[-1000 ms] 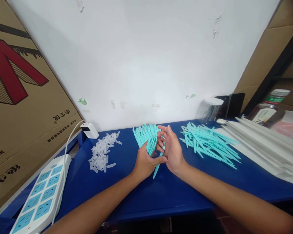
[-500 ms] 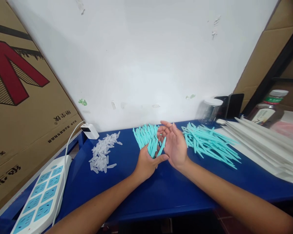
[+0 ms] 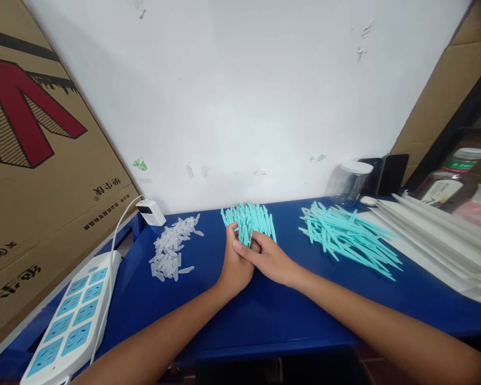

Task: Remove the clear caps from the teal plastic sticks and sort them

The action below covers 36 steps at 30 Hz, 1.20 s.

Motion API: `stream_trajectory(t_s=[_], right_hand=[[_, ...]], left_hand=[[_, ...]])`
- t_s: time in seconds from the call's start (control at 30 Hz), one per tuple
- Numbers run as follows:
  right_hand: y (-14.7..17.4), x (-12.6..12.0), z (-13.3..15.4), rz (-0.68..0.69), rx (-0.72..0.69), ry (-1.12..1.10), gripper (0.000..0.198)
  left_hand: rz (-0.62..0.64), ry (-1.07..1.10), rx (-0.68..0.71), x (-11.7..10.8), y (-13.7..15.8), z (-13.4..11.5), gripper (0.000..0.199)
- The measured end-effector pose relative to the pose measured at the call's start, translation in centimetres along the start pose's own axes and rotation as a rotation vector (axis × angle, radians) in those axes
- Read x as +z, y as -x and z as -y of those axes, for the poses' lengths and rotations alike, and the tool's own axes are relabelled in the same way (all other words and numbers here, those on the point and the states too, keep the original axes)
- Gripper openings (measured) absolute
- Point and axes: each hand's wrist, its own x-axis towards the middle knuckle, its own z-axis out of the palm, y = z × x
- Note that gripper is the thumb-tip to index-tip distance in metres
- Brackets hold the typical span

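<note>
My left hand is closed around an upright bundle of slim teal plastic sticks, shaped like eyebrow razors. My right hand is pressed against it from the right, its thumb and fingers wrapped around the lower part of the same bundle. The bottom ends of the bundle are hidden by the fingers. Just behind the hands, a row of teal sticks lies side by side on the blue table. A loose, criss-crossed pile of longer-looking teal sticks lies to the right.
Small translucent plastic pieces lie heaped at the left. A white power strip and a white charger sit at the left edge. At the right are a lidded clear jar, phones, white envelopes and a bottle.
My right hand, open and apart from the bundle before, has come left and closed against it and my left hand. The bundle now stands more upright, with its sticks closer together.
</note>
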Motion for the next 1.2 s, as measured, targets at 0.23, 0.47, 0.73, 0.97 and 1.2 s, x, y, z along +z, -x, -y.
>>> stream_trajectory(t_s=[0.23, 0.47, 0.73, 0.97, 1.2], right_hand=[[0.0, -0.3, 0.0, -0.127, -0.291, 0.185, 0.038], [-0.6, -2.4, 0.8, -0.225, -0.189, -0.028, 0.041], [-1.8, -7.1, 0.1, 0.007, 0.065, -0.058, 0.047], [-2.1, -7.3, -1.0, 0.057, 0.189, -0.074, 0.047], [-2.3, -7.8, -1.0, 0.053, 0.204, -0.08, 0.048]], left_hand=[[0.17, 0.137, 0.004, 0.4, -0.1, -0.8, 0.055], [0.303, 0.111, -0.103, -0.4, -0.3, -1.4, 0.087], [0.189, -1.035, 0.142, -8.8, -7.5, -1.9, 0.028], [0.491, -1.169, -0.245, -17.3, -11.1, 0.0, 0.035], [0.538, -0.991, -0.312, -18.0, -11.6, 1.8, 0.037]])
